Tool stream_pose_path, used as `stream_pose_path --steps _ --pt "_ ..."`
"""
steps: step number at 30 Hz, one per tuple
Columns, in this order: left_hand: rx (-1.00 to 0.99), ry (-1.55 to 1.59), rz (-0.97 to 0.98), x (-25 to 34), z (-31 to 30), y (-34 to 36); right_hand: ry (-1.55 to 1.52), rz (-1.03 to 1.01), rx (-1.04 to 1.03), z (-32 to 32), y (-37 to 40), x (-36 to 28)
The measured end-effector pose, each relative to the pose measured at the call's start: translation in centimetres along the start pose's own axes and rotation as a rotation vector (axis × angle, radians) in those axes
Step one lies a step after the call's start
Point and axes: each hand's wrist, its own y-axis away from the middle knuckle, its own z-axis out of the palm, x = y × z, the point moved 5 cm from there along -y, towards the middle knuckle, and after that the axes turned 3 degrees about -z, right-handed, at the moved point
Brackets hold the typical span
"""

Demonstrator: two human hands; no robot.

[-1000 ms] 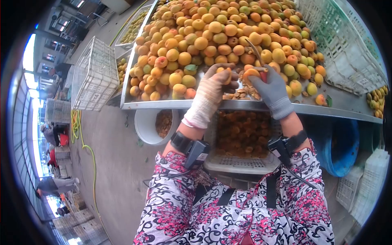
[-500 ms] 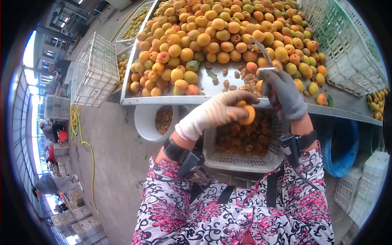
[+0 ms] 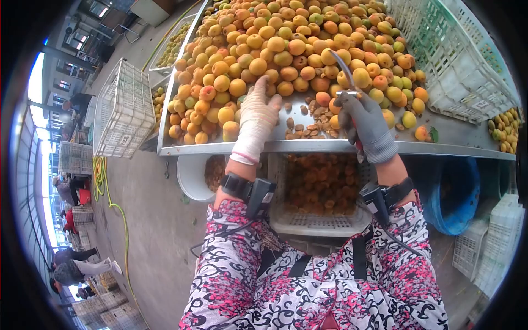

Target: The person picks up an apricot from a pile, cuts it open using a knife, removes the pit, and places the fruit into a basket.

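My left hand (image 3: 258, 113), in a white glove with stained fingers, reaches over the near edge of the apricot pile (image 3: 258, 66). Its thumb and fingers are apart, and no fruit shows in them. In a grey glove, my right hand (image 3: 367, 124) is closed round a curved knife (image 3: 344, 69) whose blade points up and away to the left. Part of a red handle shows below that palm. Apricot pits (image 3: 311, 127) lie on the metal table between both hands. Below the table edge, a crate (image 3: 322, 224) contains split apricots (image 3: 322, 187).
The table's raised metal rim (image 3: 308, 146) runs across in front of me. A white bucket (image 3: 190, 179) with pits stands below left, a blue barrel (image 3: 454, 198) below right. Plastic crates (image 3: 124, 110) stand left, and another crate (image 3: 456, 66) rests on the table's right. People are far left.
My left hand has moved from above the crate up to the pile, and the orange apricot piece it held is gone from it. My right hand still grips the knife.
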Motion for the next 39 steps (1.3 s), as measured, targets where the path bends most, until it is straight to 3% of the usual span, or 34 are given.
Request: stream_pose_path --steps 3,9,18,20,21,23,26,29,34,36,39 --pt "0.058 -0.222 -0.010 0.0 0.4 -1.6 -0.043 -0.023 -0.003 0.3 0.2 0.1" --pt "-0.023 -0.352 0.004 -0.1 1.9 -3.4 -0.065 -0.033 -0.030 0.1 0.6 0.0" --pt "0.047 -0.475 0.015 0.9 1.5 -3.8 0.006 -0.047 -0.032 0.0 0.2 0.8" --pt "-0.055 0.114 -0.146 1.6 0.8 -2.7 0.016 -0.038 -0.034 0.0 0.2 0.6" --pt "-0.059 0.113 -0.141 2.1 0.7 -1.9 -0.031 0.013 -0.037 0.2 0.5 0.4" --pt "-0.435 1.139 -0.082 4.2 1.8 0.1 -0.079 0.062 -0.034 0.7 0.7 0.2" --pt "-0.582 1.357 0.003 7.4 2.0 2.7 -0.276 0.058 -0.038 1.4 0.7 0.9" --pt "-0.590 1.252 0.087 8.6 2.3 4.6 -0.420 0.065 -0.040 1.9 1.0 1.0" --pt "-0.611 1.244 -0.017 9.2 1.5 5.8 -0.410 -0.030 -0.048 1.4 1.3 0.2" --pt "-0.590 1.171 -0.042 9.2 1.2 5.8 -0.080 -0.256 0.016 1.0 1.0 -0.2" --pt "-0.583 1.098 -0.069 8.6 1.0 5.8 -0.072 -0.429 -0.017 1.5 1.4 -1.0"
